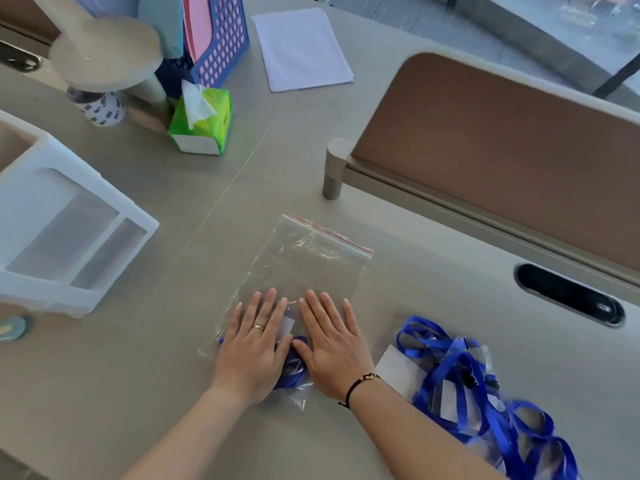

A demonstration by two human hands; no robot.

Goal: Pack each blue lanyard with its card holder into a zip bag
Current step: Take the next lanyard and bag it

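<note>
A clear zip bag (304,282) lies flat on the desk (138,375), a little nearer its near edge than its far one, with its red-lined zip end pointing toward the far right, where a brown partition (502,161) stands. Both hands press down on the bag's near end, side by side and almost touching. The left hand (254,348) lies flat with straight, spread fingers (a ring shows on one of them), grasping nothing. The right hand (334,344) is likewise flat and released, palm down, with a dark cord bracelet at the wrist. Under and between the two hands, inside the bag's near end, sits a bunched blue lanyard (294,363), and a white corner of its card holder (286,326) peeks out between the index fingers. The far half of the bag holds nothing visible. Whether the zip is pressed closed I cannot tell.

Toward the near right corner of the desk, just right of the right forearm, lies a tangled heap of more blue lanyards (485,393) with their clear card holders, apart from the bag.

At the desk's left edge stands a white drawer unit (69,237). Toward the far left corner are a green tissue pack (202,123), a patterned cup (104,109), a round beige stand (107,50) and a blue file basket (221,39) holding pink and blue sheets. A stack of white paper (301,50) lies near the far edge. A dark oval cable slot (571,296) is set in the desk by the right edge.
</note>
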